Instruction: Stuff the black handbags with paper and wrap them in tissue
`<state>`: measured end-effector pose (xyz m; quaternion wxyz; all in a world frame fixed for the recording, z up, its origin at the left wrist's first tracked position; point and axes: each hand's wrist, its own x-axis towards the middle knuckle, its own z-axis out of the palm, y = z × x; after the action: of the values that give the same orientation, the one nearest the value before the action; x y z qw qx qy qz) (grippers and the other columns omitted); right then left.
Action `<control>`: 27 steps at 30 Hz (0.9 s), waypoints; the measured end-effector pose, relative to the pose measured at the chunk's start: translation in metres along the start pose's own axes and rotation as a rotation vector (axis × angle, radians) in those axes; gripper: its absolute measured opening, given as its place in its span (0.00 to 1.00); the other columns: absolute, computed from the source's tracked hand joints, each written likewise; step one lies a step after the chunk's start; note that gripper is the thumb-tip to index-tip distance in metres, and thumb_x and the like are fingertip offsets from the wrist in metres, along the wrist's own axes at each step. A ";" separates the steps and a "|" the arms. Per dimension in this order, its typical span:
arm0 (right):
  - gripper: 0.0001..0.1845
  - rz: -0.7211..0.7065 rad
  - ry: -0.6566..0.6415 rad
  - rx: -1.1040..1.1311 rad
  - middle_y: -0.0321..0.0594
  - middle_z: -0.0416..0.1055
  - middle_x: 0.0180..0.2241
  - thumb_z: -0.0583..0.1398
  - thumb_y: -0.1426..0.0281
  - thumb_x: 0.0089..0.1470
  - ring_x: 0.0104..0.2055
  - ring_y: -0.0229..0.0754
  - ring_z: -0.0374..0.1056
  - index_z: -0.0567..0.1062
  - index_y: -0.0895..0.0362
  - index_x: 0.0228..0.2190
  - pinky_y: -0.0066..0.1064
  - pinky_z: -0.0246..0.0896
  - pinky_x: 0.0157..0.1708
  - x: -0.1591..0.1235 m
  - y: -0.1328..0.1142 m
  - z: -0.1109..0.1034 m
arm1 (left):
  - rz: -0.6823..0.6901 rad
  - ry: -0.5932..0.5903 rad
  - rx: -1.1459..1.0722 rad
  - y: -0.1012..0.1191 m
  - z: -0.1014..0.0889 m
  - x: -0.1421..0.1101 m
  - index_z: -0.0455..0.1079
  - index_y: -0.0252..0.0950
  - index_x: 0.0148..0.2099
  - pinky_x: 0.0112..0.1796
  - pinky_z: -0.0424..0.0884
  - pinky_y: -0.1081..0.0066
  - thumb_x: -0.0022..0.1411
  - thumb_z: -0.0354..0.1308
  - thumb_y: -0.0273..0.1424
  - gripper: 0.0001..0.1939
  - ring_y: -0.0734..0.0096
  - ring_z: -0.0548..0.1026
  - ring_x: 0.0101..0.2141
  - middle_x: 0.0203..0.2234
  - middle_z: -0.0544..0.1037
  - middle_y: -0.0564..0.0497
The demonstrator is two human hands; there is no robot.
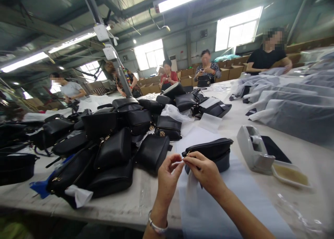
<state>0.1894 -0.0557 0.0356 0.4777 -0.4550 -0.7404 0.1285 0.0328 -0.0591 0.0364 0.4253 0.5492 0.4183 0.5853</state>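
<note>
Black bag [208, 153] sits left of the dispenser [254, 150], your left hand [168, 174] and right hand [208, 176] pinching a piece [183, 159] too small to identify by its zip end [184, 154], apparently fine fingertip work whose next move calls for steadiness.

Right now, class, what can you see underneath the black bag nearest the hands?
A pale sheet shows around the black bag, with the table beyond it. What lies directly beneath the bag is covered, so we cannot tell.
</note>
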 end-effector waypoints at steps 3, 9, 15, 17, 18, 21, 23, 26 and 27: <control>0.13 -0.022 -0.022 -0.032 0.38 0.74 0.41 0.55 0.70 0.62 0.39 0.39 0.74 0.78 0.49 0.42 0.27 0.70 0.41 0.000 0.000 0.000 | 0.095 0.008 0.155 0.004 0.004 0.001 0.76 0.38 0.40 0.39 0.76 0.69 0.58 0.65 0.35 0.09 0.63 0.76 0.43 0.41 0.77 0.46; 0.13 -0.079 -0.012 -0.109 0.41 0.75 0.42 0.54 0.70 0.62 0.37 0.40 0.75 0.78 0.51 0.40 0.29 0.71 0.39 -0.002 0.004 0.002 | 0.183 0.011 0.283 0.008 0.008 0.001 0.76 0.38 0.37 0.37 0.75 0.69 0.63 0.59 0.35 0.07 0.64 0.75 0.41 0.39 0.76 0.46; 0.14 -0.081 0.032 -0.071 0.42 0.75 0.42 0.54 0.70 0.62 0.39 0.41 0.74 0.78 0.52 0.43 0.30 0.72 0.41 -0.002 0.002 0.003 | 0.195 -0.029 0.266 0.006 0.008 0.000 0.72 0.38 0.37 0.38 0.75 0.68 0.65 0.56 0.34 0.07 0.63 0.74 0.44 0.40 0.76 0.46; 0.14 -0.066 0.030 -0.041 0.42 0.75 0.42 0.54 0.71 0.62 0.41 0.42 0.74 0.78 0.52 0.43 0.31 0.71 0.42 -0.001 0.001 0.002 | 0.182 -0.036 0.256 0.004 0.008 0.000 0.72 0.39 0.38 0.38 0.75 0.69 0.65 0.56 0.34 0.06 0.62 0.73 0.46 0.43 0.75 0.45; 0.14 -0.058 0.028 -0.027 0.42 0.74 0.42 0.54 0.71 0.62 0.41 0.42 0.74 0.78 0.52 0.43 0.31 0.71 0.43 -0.001 0.001 0.002 | 0.168 -0.037 0.255 0.003 0.008 0.000 0.72 0.39 0.40 0.38 0.75 0.69 0.65 0.57 0.34 0.05 0.62 0.73 0.46 0.44 0.75 0.45; 0.13 -0.041 0.019 0.008 0.42 0.74 0.42 0.54 0.71 0.62 0.42 0.42 0.73 0.78 0.53 0.43 0.30 0.71 0.43 -0.002 0.002 0.001 | 0.133 -0.037 0.260 0.001 0.008 0.001 0.73 0.40 0.43 0.37 0.75 0.70 0.62 0.60 0.34 0.07 0.62 0.74 0.46 0.45 0.75 0.46; 0.13 -0.038 0.012 0.032 0.42 0.73 0.41 0.54 0.70 0.63 0.42 0.42 0.73 0.78 0.52 0.42 0.31 0.70 0.44 -0.003 0.002 0.001 | 0.144 -0.026 0.263 0.001 0.010 0.003 0.74 0.40 0.41 0.37 0.75 0.70 0.63 0.60 0.34 0.06 0.62 0.74 0.45 0.43 0.76 0.47; 0.13 -0.032 0.002 0.074 0.42 0.73 0.40 0.53 0.69 0.64 0.42 0.42 0.72 0.77 0.52 0.43 0.32 0.70 0.44 -0.004 0.002 0.002 | 0.174 -0.010 0.261 0.000 0.011 0.004 0.74 0.39 0.39 0.37 0.75 0.69 0.64 0.58 0.34 0.06 0.62 0.75 0.44 0.42 0.77 0.46; 0.13 -0.028 0.006 0.084 0.42 0.73 0.40 0.53 0.69 0.64 0.42 0.42 0.72 0.77 0.51 0.43 0.33 0.69 0.44 -0.004 0.002 0.002 | 0.179 -0.012 0.264 0.000 0.011 0.005 0.74 0.39 0.40 0.37 0.75 0.69 0.64 0.57 0.34 0.06 0.62 0.75 0.44 0.42 0.76 0.46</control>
<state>0.1891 -0.0574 0.0313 0.5006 -0.4244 -0.7392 0.1512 0.0432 -0.0545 0.0383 0.2981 0.6389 0.4381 0.5577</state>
